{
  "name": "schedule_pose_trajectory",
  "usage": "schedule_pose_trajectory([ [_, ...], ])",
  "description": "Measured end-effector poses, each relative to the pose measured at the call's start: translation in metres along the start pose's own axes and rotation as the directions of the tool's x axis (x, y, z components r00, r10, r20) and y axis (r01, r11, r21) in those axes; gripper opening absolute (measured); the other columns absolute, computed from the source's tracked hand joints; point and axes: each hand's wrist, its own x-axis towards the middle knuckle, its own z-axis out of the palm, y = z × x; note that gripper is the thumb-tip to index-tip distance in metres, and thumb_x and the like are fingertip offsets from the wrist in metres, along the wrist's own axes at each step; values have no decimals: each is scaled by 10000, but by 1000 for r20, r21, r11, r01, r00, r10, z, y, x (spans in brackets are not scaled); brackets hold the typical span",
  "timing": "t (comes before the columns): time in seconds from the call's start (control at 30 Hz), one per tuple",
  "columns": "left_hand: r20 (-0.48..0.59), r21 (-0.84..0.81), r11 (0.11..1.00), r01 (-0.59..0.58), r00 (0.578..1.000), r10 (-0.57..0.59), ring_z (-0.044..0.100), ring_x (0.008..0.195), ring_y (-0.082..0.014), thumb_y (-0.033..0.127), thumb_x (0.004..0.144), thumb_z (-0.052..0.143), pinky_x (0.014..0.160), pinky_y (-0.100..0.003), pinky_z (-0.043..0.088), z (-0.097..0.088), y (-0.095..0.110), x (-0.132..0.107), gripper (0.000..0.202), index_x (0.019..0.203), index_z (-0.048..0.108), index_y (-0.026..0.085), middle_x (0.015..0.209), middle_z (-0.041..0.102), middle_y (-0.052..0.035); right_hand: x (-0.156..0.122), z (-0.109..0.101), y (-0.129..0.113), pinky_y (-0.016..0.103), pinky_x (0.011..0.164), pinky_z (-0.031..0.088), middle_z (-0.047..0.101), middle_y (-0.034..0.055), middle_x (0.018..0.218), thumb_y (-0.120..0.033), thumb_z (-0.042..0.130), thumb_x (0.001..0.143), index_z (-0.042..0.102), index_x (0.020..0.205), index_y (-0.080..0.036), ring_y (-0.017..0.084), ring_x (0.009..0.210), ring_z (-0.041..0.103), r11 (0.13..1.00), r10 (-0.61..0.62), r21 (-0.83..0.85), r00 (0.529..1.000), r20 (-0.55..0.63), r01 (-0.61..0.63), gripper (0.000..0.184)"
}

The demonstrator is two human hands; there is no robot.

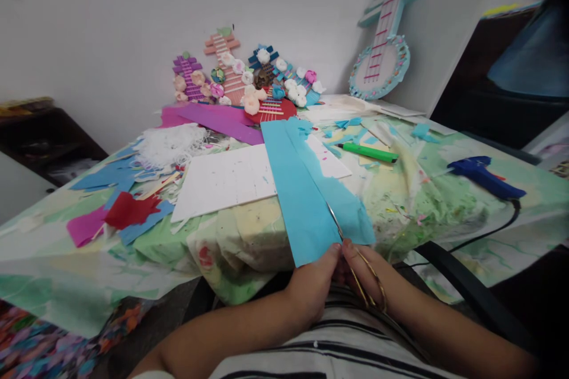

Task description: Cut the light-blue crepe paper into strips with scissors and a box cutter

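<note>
A long sheet of light blue paper (299, 201) runs from the table toward me, with a ragged right edge and a slit along its length. My left hand (313, 283) is closed on the sheet's near edge, thumb on top. Close beside it, my right hand (368, 266) grips a pair of gold-handled scissors (334, 219). Their blades lie in the slit, pointing away from me. The two thumbs nearly touch. Under the far part of the sheet rests a white board (226, 180).
A green cutter (371, 153) and a blue glue gun (486, 176) with a cord lie to the right. White shreds (171, 145) and red scraps (131, 211) are at left. Small decorated guitars (233, 74) stand along the wall, a larger one (380, 59) at right. A chair armrest (462, 284) is near my right arm.
</note>
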Motion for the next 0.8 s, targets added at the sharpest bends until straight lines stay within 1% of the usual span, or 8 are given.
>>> schedule_pose_trajectory([
  [0.1,0,-10,1000,17,1000,-17,516,540,-140,440,544,701,571,-262,430,1,2,-1,314,603,614,144,592,594,-25,0,-1,5,228,443,309,430,-1,523,-688,303,717,449,563,-153,86,472,371,997,-52,-59,998,27,53,576],
  [0.2,-29,-12,1000,19,999,-19,526,550,-149,400,562,700,589,-272,436,2,5,-3,258,601,620,157,602,604,-29,2,-1,6,236,453,334,452,3,532,-697,329,699,456,591,-154,93,475,388,995,-43,-85,999,14,44,567],
  [0.3,-34,-6,1000,13,999,-13,530,557,-155,376,592,685,599,-280,433,3,5,-3,218,600,623,167,615,610,-34,3,-1,5,249,481,363,478,14,535,-711,349,673,463,577,-157,111,499,424,992,-67,-109,998,-14,65,574],
  [0.47,-55,-6,999,34,998,-34,498,516,-142,369,599,674,570,-272,415,3,3,0,235,529,582,163,542,562,-19,3,-2,-1,261,483,359,445,5,481,-732,341,652,448,527,-165,109,465,402,981,-37,-191,999,-20,32,591],
  [0.63,-28,-33,999,3,1000,-4,501,524,-142,376,601,669,576,-272,412,3,2,0,239,550,572,164,543,561,-11,3,-2,-1,258,493,373,463,2,519,-699,406,649,461,574,-164,109,484,410,989,-34,-147,999,1,33,543],
  [0.7,-29,-25,1000,-15,999,14,505,532,-141,383,595,673,578,-267,411,3,2,-1,247,549,572,163,552,568,-11,3,-1,0,262,493,374,456,3,516,-711,370,659,464,581,-161,109,480,408,991,-40,-129,999,6,40,563],
  [0.8,-25,-13,1000,17,1000,-17,514,548,-142,401,580,680,582,-265,415,3,2,-1,261,575,591,156,574,585,-18,4,1,1,264,483,369,428,-2,497,-745,316,649,447,556,-160,100,460,391,996,-31,-89,1000,-6,30,606],
])
